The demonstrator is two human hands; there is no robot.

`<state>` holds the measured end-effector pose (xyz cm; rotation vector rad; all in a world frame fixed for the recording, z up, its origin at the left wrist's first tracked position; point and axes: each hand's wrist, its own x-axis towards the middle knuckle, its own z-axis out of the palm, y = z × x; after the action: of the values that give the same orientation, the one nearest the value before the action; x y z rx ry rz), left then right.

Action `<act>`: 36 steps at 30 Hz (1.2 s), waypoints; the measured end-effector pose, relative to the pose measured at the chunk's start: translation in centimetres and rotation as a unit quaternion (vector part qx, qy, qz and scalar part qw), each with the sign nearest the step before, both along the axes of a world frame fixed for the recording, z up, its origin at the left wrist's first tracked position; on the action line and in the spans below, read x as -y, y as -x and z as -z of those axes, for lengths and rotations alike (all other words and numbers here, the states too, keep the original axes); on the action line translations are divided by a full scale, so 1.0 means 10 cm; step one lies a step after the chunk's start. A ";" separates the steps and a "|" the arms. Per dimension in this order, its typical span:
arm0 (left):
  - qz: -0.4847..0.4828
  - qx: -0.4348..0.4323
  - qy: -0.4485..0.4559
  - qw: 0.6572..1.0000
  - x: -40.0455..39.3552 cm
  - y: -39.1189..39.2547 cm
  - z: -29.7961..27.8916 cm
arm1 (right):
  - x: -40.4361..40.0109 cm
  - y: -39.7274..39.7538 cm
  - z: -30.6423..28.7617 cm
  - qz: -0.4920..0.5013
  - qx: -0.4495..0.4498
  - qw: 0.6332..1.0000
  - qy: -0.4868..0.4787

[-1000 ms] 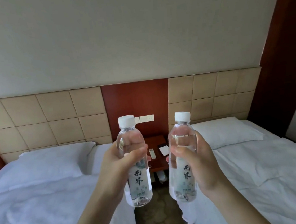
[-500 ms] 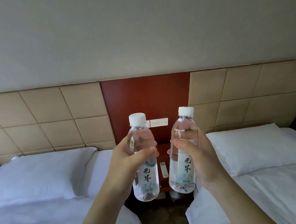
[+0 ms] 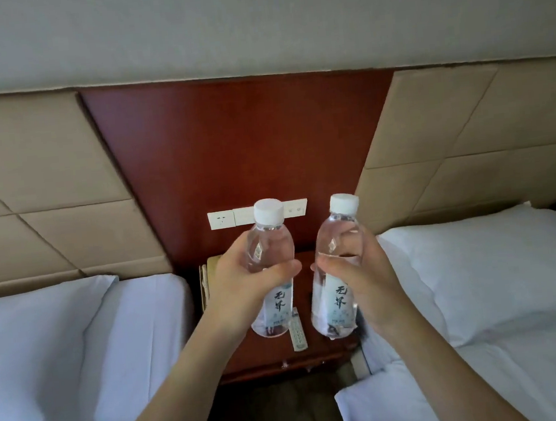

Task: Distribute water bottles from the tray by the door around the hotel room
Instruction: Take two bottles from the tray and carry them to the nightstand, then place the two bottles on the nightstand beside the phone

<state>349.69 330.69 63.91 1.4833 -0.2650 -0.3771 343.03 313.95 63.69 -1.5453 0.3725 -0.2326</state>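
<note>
My left hand (image 3: 242, 281) grips a clear water bottle (image 3: 269, 241) with a white cap and a pale label. My right hand (image 3: 361, 280) grips a second, matching water bottle (image 3: 338, 238). Both bottles are upright, side by side and apart, held above the dark red wooden nightstand (image 3: 314, 356) that stands between two beds. The lower parts of both bottles hang just over the nightstand's top; I cannot tell whether they touch it. The tray by the door is out of view.
A white remote control (image 3: 298, 334) lies on the nightstand between the bottles. A tan pad (image 3: 210, 278) sits at its back left. White wall sockets (image 3: 223, 219) are on the red panel behind. White pillows (image 3: 45, 351) (image 3: 486, 271) flank the nightstand on both beds.
The view has closed in on the nightstand, which now fills the middle. Both bottles have come down over its top, still held upright in my hands.
</note>
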 end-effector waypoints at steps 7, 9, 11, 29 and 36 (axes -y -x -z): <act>-0.009 -0.001 -0.039 0.999 0.50 -1.11 0.72 | 0.61 -1.10 0.72 0.000 -0.042 0.999 -0.010; -0.016 -0.001 -0.058 0.998 0.64 -1.34 1.02 | 0.78 -1.37 0.99 -0.020 -0.048 0.999 -0.011; -0.013 0.010 -0.086 0.996 0.78 -1.58 1.35 | 0.93 -1.61 1.31 -0.033 -0.052 0.998 0.000; -0.027 -0.042 -0.160 0.986 1.45 -2.80 5.28 | 1.84 -2.88 5.18 -0.086 -0.105 0.989 0.062; -0.025 -0.023 -0.141 0.989 1.51 -2.89 5.70 | 1.82 -2.88 5.66 -0.079 -0.083 0.989 0.091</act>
<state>378.55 315.61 6.92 1.7524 -0.1404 -0.4202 371.79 295.77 7.08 -1.7722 0.3654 -0.0132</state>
